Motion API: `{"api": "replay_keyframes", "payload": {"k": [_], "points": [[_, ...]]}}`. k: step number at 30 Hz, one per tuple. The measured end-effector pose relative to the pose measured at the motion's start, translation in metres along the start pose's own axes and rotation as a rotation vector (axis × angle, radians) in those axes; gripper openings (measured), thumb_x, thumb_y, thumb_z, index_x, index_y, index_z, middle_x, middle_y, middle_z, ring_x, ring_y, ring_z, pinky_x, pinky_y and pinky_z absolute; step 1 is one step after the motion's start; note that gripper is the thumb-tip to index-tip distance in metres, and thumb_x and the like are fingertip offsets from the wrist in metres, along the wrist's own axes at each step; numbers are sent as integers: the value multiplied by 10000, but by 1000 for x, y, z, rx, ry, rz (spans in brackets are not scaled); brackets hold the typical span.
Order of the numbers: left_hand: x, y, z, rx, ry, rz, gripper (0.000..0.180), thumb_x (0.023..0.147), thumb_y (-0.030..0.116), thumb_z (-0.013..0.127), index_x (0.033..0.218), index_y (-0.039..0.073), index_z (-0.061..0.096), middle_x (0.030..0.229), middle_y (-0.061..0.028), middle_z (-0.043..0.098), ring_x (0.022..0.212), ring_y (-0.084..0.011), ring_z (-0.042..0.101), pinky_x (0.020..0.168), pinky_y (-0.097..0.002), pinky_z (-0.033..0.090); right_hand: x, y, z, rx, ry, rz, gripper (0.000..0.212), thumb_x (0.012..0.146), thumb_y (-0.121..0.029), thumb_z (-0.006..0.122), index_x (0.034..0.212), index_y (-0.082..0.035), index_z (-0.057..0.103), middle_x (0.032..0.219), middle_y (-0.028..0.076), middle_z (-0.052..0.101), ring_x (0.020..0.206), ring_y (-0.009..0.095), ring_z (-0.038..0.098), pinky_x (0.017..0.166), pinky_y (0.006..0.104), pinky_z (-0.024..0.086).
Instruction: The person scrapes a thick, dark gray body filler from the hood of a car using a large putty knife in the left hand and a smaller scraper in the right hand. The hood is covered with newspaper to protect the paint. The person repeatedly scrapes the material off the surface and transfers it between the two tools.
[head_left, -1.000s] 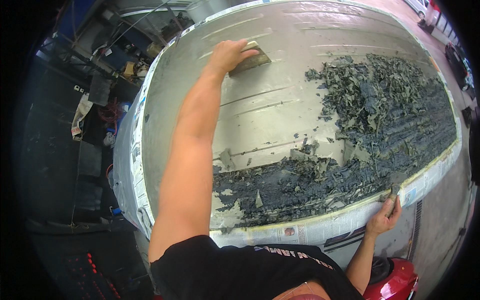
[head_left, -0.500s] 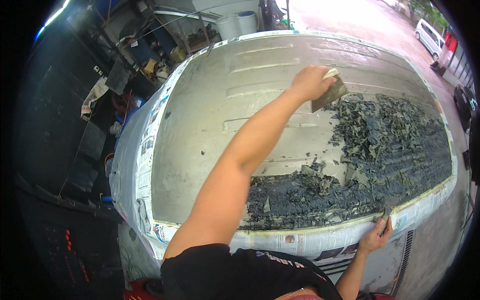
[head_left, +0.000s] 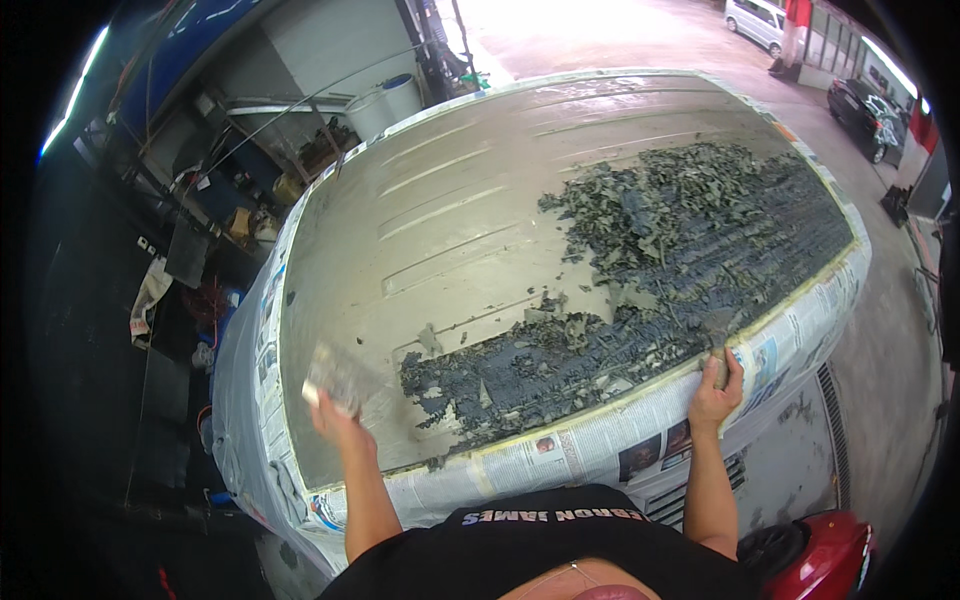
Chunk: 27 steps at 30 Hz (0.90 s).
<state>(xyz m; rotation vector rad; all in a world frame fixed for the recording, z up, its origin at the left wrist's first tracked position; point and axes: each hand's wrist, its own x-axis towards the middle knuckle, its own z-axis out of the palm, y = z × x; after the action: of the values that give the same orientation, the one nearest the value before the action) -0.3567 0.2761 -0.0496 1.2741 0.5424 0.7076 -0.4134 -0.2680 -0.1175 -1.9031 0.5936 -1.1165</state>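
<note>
My left hand (head_left: 342,428) is closed on a wide flat scraper (head_left: 350,380), blurred by motion, over the bare near-left corner of a vehicle roof (head_left: 330,250). At the near edge, my right hand (head_left: 714,396) grips the handle of a narrower scraper (head_left: 718,328). Its blade rests among dark, wrinkled flakes of loosened paint (head_left: 640,240). This layer covers the right side and a strip along the near edge; the left and far parts of the roof are bare, dull grey-beige with raised ribs.
Newspaper (head_left: 520,455) taped along the rim surrounds the roof, with clear plastic sheeting (head_left: 240,390) hanging at the left. Beyond stand pale buckets (head_left: 372,115), a white van (head_left: 757,24) and a dark car (head_left: 868,115). A red vehicle part (head_left: 825,555) is at lower right.
My left hand has swung with its scraper from the roof's far middle to the near-left corner. My right hand stays by the near edge. The whole view has shifted.
</note>
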Motion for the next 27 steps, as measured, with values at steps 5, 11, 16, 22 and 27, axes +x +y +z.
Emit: {"api": "replay_keyframes", "payload": {"k": [5,11,16,22,27], "points": [[-73,-34,-71,9,229,121,515,1079,344,469,1495,45,418,1417,-121,523,1226,-258,559,958,-383,482,3,3,0,-31,0,-75,340,938,-149,700,1222,32,651,1099,197,697,984,319,679,891,392,525],[-108,-64,-82,-15,179,151,580,1103,368,399,1504,-48,355,1457,-198,471,1286,-298,514,1086,-391,396,6,-1,3,-59,32,-120,423,882,-164,773,1244,10,640,1081,188,690,961,336,680,862,402,529],[-111,-63,-80,86,101,275,570,1112,369,391,1482,-64,366,1424,-206,483,1273,-290,514,1095,-387,383,2,-2,3,2,53,-9,496,853,-146,795,1288,12,615,1116,194,692,979,332,682,881,400,529],[-112,-65,-77,171,86,321,556,1115,386,394,1428,-73,404,1362,-205,510,1213,-271,530,1067,-376,399,1,-2,-1,-67,27,-83,474,921,-226,743,1297,24,597,1069,196,712,942,304,691,853,389,531],[-115,-59,-74,104,68,333,553,1112,399,399,1410,-67,421,1330,-200,533,1196,-266,538,1042,-367,412,-2,-5,0,-64,27,-86,455,946,-274,711,1281,14,602,1026,197,720,911,328,697,826,405,534]]}}
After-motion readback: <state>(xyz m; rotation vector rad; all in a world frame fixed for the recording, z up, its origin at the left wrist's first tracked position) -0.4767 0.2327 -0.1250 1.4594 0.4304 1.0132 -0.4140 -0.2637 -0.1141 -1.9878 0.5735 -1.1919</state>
